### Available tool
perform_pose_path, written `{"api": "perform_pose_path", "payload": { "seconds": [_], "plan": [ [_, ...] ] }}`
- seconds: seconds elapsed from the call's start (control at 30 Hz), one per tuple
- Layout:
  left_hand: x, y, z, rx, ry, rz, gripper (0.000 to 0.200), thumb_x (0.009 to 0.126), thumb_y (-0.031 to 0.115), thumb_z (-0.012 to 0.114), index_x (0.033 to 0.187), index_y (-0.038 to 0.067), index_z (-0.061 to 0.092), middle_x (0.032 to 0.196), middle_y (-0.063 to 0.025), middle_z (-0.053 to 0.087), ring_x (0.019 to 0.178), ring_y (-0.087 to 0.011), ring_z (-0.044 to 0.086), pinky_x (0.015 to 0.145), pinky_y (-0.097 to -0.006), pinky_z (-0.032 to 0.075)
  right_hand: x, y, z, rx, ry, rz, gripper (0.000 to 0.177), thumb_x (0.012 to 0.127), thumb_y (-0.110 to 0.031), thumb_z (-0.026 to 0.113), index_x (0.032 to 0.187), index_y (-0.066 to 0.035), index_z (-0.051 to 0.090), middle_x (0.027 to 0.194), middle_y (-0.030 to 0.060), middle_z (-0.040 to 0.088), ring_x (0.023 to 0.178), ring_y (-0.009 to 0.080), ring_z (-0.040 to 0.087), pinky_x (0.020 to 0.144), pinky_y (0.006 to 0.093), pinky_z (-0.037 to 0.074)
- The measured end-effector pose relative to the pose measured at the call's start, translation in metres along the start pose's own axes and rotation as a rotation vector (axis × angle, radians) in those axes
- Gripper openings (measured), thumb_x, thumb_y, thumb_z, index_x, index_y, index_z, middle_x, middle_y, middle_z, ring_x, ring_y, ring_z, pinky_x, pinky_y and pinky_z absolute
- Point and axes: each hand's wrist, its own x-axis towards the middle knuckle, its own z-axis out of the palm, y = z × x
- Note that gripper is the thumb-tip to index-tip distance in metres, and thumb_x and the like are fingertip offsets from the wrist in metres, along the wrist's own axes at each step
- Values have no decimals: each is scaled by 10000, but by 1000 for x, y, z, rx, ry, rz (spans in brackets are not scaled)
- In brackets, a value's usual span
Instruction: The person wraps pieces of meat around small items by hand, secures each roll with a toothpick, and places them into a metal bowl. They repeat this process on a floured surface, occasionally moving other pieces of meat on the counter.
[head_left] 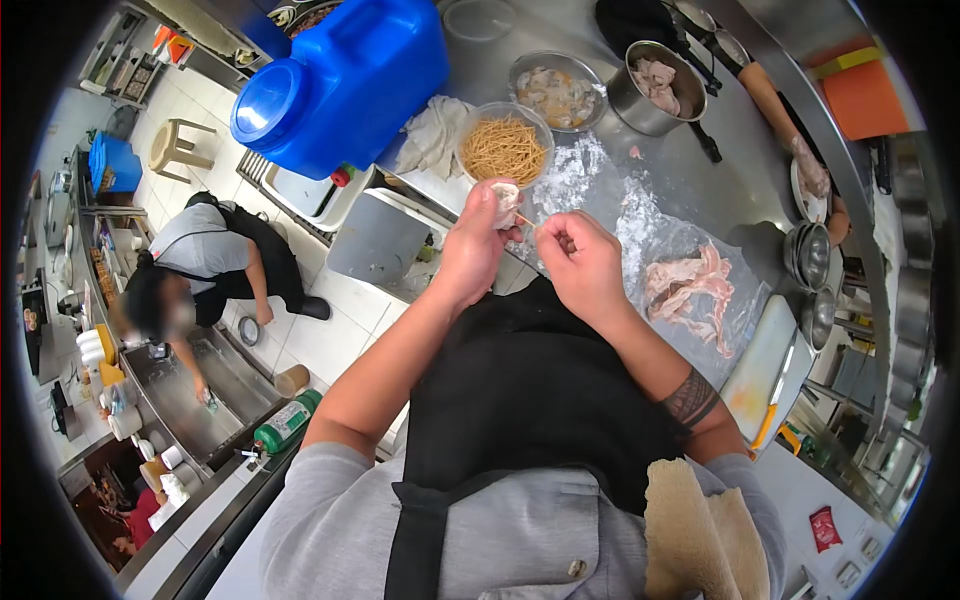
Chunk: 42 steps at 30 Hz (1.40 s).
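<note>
My left hand is closed around a small pale piece of raw meat that looks dusted with flour. Close beside it, my right hand pinches a thin tan toothpick, whose far end reaches the meat. Just beyond my hands stands a clear tub full of similar thin sticks. Strips of raw pink meat lie on a plastic sheet to the right. Behind the tub, a metal bowl holds pale coated pieces, and a pot holds raw meat.
White flour is scattered over the steel table. A knife rests on a cutting board at right. A blue jug and a crumpled cloth are at left. A co-worker bends over a sink; another person's arm reaches in at right.
</note>
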Motion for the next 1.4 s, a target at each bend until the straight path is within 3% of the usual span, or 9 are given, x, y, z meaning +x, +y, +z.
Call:
{"api": "perform_pose_path", "payload": {
  "seconds": [0.2,0.3,0.63,1.0,1.1,1.13,1.2,1.27,1.4],
  "plan": [
    [-2,5,1,22,-35,0,411,1177,438,421,1378,111,568,1204,-42,630,1025,-149,545,892,-337,455,2,7,3,69,-3,24,84,947,-36,748,974,19,690,872,110,701,715,188,685,648,325,543],
    [-2,5,-5,10,-58,-25,402,1182,399,401,1409,107,561,1283,-85,637,1078,-169,575,932,-357,461,1,8,4,81,-24,63,91,945,-39,751,975,22,690,874,105,704,726,173,684,660,322,546],
    [-4,5,0,34,-107,-38,431,1179,419,396,1434,107,549,1295,-107,643,1063,-172,597,921,-345,460,-2,16,15,249,-29,179,88,987,-52,737,972,30,709,915,84,737,778,119,697,704,300,564],
    [-6,-3,6,314,-103,-24,427,1197,413,357,1451,120,537,1249,-26,626,1084,-134,579,935,-330,459,-3,25,22,413,-9,189,78,996,-40,728,983,35,711,893,89,743,783,116,707,707,298,574],
    [-5,-8,11,374,-98,15,428,1201,370,375,1490,93,526,1199,-43,620,994,-117,570,863,-310,511,-4,30,21,291,-32,124,82,1055,-37,668,1036,40,688,922,41,736,787,59,661,688,226,532],
    [-4,-5,13,374,-106,14,428,1201,370,375,1490,93,526,1199,-43,620,994,-117,570,863,-310,511,-2,23,17,350,-33,222,83,1026,-43,693,1018,39,700,900,51,733,768,90,679,690,258,555],
    [-3,4,16,379,-135,-75,514,1197,397,374,1617,105,428,1401,-78,601,1247,-168,583,1028,-368,501,1,24,11,410,-24,319,88,997,-49,719,1000,39,713,879,61,730,749,122,697,692,289,579],
    [-3,5,21,512,-78,-47,548,1194,392,388,1661,107,365,1457,-113,580,1281,-192,589,1034,-372,512,6,43,1,731,-32,565,106,991,-68,720,1024,34,716,874,57,708,708,122,660,645,298,561],
    [-5,2,10,667,28,-33,634,1184,370,438,1727,108,243,1554,-199,537,1272,-240,644,1013,-369,540,5,76,-30,939,142,665,125,997,-90,707,1047,23,692,876,66,681,724,144,637,631,321,548]
  ]
}}
